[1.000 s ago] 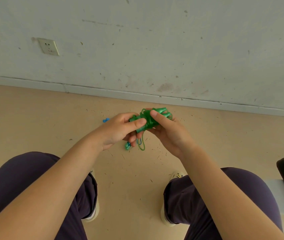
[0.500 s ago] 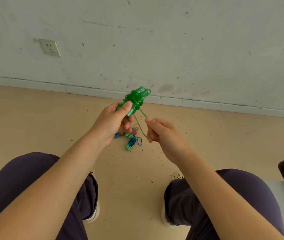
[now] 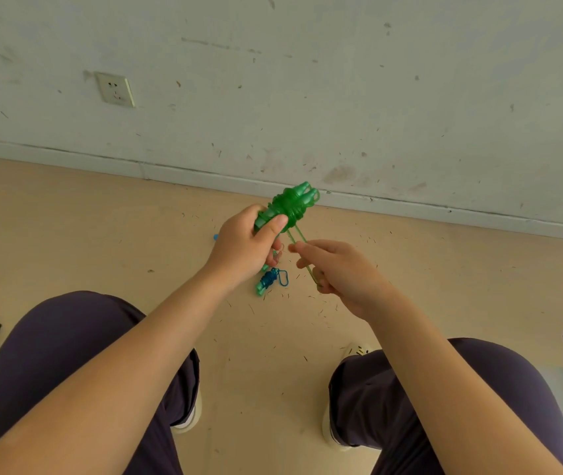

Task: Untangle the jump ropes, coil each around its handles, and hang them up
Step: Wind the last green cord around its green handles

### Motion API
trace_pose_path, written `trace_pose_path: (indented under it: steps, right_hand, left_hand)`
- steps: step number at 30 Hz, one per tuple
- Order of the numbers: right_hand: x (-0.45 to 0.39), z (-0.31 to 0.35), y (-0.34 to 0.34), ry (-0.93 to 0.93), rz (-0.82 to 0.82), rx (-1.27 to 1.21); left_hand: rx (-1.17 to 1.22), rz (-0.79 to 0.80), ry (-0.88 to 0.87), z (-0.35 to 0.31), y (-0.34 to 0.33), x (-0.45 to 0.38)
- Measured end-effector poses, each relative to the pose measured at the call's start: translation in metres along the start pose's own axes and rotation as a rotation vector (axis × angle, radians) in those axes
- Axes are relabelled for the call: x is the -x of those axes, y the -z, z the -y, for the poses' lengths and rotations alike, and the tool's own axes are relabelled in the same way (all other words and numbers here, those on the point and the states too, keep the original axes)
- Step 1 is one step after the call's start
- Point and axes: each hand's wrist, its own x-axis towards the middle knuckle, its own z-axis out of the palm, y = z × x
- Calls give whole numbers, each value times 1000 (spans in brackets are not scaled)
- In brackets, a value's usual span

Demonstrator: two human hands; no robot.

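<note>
From the head view, we found our left hand (image 3: 244,246) curled around the paired translucent green plastic handles of the green jump rope (image 3: 288,207), thumb pressed along them, with the thin cord already wound in a thick bundle near their tips. The bundle sat raised in front of us, above the beige floor (image 3: 67,234) and near the base of the scuffed white wall (image 3: 342,80). Just beside that hand, our right hand (image 3: 342,272) pinched the loose green cord end (image 3: 302,250), fingers closed on it, the strand running taut up to the bundle. Below the bundle, on the floor, lay a second rope, a blue cord wrapped around pale green handles (image 3: 268,279) with a small loop sticking out; we judged it already coiled. We took the step in hand to be finishing the green coil. Next, we reckoned, the free end needed tucking or looping so the wraps stayed tight, keeping tension on the cord throughout.
</note>
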Motion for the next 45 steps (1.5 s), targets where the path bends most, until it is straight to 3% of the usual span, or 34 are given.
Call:
trace_pose_path:
  steps: [4,10,17,20,27,31,37,40,45]
  right_hand:
    - [-1,1,1,74,-16,72]
    - [-4,-4,2,289,-131,515]
    - [-11,-15,10,541,-313,784]
    - [-15,-17,16,582,-367,714]
    - [-20,-16,23,432,-289,385]
    - [-16,-10,30,443,-203,249]
    - [-10,-6,25,497,-108,300]
    - [-4,-2,21,530,-51,283]
    - [-3,-3,21,495,-124,344]
  left_hand:
    - [-29,-3,1,0,-1,0]
    - [-160,37,64,3,-7,0]
    - [-217,142,112,5,-6,0]
    - [-180,200,128,6,-5,0]
    - [-23,368,161,3,-5,6]
    - [202,501,316,-1,1,8]
    - [588,747,523,-9,5,10]
    - [595,711,596,-10,0,12]
    - [455,514,508,-6,-11,10]
